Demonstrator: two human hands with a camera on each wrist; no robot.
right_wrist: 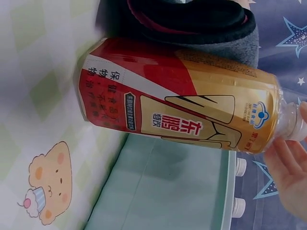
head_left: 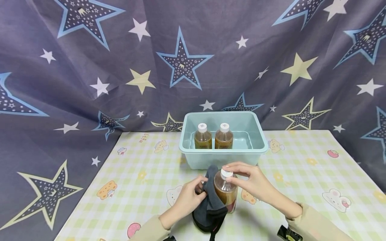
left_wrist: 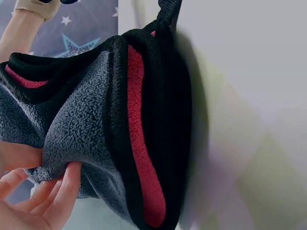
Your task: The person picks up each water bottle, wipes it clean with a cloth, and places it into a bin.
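Note:
My left hand (head_left: 187, 197) pinches a fold of a dark grey fleecy cloth (head_left: 208, 203) with black edging. In the left wrist view the cloth (left_wrist: 84, 110) shows a red inner side and a black loop at its top. Right against the cloth stands an upright drink bottle (head_left: 227, 193) with amber and red colouring. My right hand (head_left: 251, 179) grips its white cap (head_left: 226, 173) between thumb and fingers. The right wrist view shows the bottle's red and gold label (right_wrist: 177, 105) with Chinese lettering; the cloth partly overlaps one side.
Behind the hands sits a light blue plastic bin (head_left: 223, 157). Two similar bottles stand inside it, a left one (head_left: 203, 138) and a right one (head_left: 224, 139). A green-checked cloth (head_left: 144, 187) with cartoon prints covers the table. A star-patterned curtain (head_left: 223, 80) hangs behind.

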